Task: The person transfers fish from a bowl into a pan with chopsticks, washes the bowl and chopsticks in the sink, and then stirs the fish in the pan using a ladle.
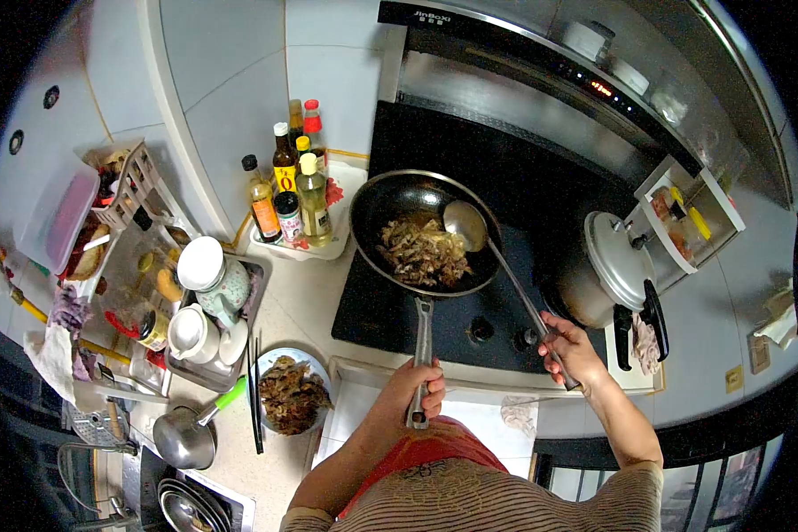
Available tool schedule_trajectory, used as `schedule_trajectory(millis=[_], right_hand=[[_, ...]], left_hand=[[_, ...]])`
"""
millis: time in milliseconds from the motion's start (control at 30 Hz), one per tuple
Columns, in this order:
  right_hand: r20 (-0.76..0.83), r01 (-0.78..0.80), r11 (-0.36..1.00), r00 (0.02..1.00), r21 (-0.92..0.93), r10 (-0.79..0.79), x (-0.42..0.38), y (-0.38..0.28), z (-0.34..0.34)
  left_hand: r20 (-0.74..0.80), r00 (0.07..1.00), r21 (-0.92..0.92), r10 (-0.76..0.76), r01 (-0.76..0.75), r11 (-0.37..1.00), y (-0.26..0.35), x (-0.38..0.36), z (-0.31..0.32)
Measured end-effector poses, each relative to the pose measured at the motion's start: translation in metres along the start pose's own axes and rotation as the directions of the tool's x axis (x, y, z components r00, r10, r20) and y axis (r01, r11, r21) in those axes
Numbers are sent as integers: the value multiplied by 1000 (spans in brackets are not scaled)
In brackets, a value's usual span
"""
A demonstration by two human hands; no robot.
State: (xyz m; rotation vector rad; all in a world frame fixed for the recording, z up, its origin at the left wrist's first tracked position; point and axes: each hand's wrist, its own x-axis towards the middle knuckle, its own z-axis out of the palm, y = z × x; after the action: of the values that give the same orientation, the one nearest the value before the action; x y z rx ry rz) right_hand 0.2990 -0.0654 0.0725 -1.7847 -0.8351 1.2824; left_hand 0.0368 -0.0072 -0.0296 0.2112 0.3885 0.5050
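Observation:
My left hand (414, 393) is wrapped round the metal handle of a dark wok (370, 197) on the black stovetop. In the wok lies a heap of browned, chopped food (424, 252). My right hand (573, 348) grips the long handle of a metal ladle (466, 223), whose bowl rests inside the wok at the right of the food. Left of my left hand, a plate (324, 365) of dark brown cooked food (291, 395) stands on the counter with a pair of black chopsticks (257, 399) beside it.
A pressure cooker (614, 262) stands on the right of the stovetop (377, 328). Several sauce bottles (312, 199) share a tray behind and left of the wok. At left are a tray (259, 282) of white containers and a small saucepan (184, 438) with a green handle, near the sink (142, 483).

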Motion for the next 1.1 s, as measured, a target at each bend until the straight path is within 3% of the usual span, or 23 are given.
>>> schedule_trajectory(millis=[500,600,1100], right_hand=[[-98,112,971,986,-211,-135,0,15,6],[-98,132,976,984,-174,-150,5,22,8],[-30,250,908,961,-338,-276,44,19,40]], left_hand=[[40,999,40,-19,17,999,3,14,-17],[63,997,8,-41,40,999,3,16,-20],[109,993,-19,-42,45,999,4,19,-30]])
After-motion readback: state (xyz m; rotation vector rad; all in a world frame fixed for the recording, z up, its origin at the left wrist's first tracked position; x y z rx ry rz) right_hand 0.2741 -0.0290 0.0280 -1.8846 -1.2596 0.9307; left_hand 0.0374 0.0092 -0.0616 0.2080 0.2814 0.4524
